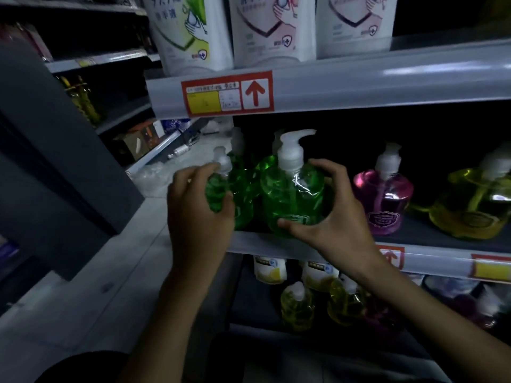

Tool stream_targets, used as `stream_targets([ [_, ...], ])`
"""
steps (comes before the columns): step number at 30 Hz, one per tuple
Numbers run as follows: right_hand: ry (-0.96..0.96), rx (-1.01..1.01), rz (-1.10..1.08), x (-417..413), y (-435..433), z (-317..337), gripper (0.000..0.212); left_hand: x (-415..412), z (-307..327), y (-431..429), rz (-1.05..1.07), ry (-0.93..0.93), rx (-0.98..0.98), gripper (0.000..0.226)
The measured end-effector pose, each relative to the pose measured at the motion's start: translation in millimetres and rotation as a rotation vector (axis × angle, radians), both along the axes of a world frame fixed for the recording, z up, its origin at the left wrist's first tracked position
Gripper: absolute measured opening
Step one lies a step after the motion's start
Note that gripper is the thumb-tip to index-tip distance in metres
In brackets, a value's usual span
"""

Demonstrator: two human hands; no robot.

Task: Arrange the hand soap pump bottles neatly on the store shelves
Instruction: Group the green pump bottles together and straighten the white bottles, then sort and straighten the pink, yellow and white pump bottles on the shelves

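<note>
Green soap pump bottle point(293, 194) stands at the middle shelf point(431, 261) edge, right hand point(331, 217) cupped around it; left hand point(199, 214) grips a smaller green bottle point(217, 193) just beside, arms reaching forward.

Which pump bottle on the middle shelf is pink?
The pink bottle, standing untouched just right of the right hand, between the green bottle that hand grips and the yellow bottle.

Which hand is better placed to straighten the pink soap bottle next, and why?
The right hand, probably. It grips the front green bottle directly beside the pink bottle, while the left hand holds another green bottle at the shelf's far end.
</note>
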State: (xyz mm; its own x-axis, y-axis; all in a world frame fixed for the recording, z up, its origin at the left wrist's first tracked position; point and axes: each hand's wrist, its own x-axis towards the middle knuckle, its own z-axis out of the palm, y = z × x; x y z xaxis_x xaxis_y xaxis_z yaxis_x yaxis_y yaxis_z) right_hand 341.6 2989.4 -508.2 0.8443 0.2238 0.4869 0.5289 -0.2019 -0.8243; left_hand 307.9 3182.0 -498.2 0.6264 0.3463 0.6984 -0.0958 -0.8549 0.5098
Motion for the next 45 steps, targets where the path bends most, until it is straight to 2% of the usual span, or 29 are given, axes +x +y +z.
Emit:
stream_targets([
  [3, -0.035, -0.018, -0.105, 8, 16, -11, 0.088, 21, -14, 17, -0.028, 0.221, -0.091, 0.071],
  [5, -0.046, -0.027, -0.171, 13, 24, -19, 0.088, 31, -23, 17, -0.097, 0.274, -0.168, 0.076],
  [14, -0.003, -0.023, -0.239, 31, 43, -32, 0.087, 38, -31, 18, -0.124, 0.227, -0.147, 0.067],
  [24, -0.010, -0.227, -0.272, 36, 47, -35, 0.088, 37, -32, 16, -0.138, 0.231, -0.120, 0.071],
  [28, 0.000, -0.311, -0.192, 30, 33, -32, 0.087, 35, -31, 9, -0.064, 0.278, -0.126, 0.075],
  [30, -0.013, -0.345, -0.162, 26, 19, -26, 0.079, 31, -27, -4, 0.017, 0.210, -0.130, 0.070],
  [32, -0.089, -0.337, -0.211, 20, 1, -14, 0.058, 23, -19, -28, 0.052, 0.069, -0.156, 0.061],
  [34, -0.198, -0.272, -0.299, 14, -23, 1, 0.036, 14, -9, -57, -0.039, -0.040, -0.133, 0.050],
  [37, -0.288, -0.227, -0.425, 8, -69, 20, 0.013, 8, -6, -98, -0.261, -0.091, 0.001, 0.030],
  [42, -0.292, -0.297, -0.581, 4, -142, 29, 0.007, 21, -15, -156, -0.470, -0.025, 0.231, 0.021],
  [45, -0.326, -0.250, -0.763, 2, -191, 37, 0.009, 29, -12, -201, -0.565, -0.045, 0.227, 0.018],
])
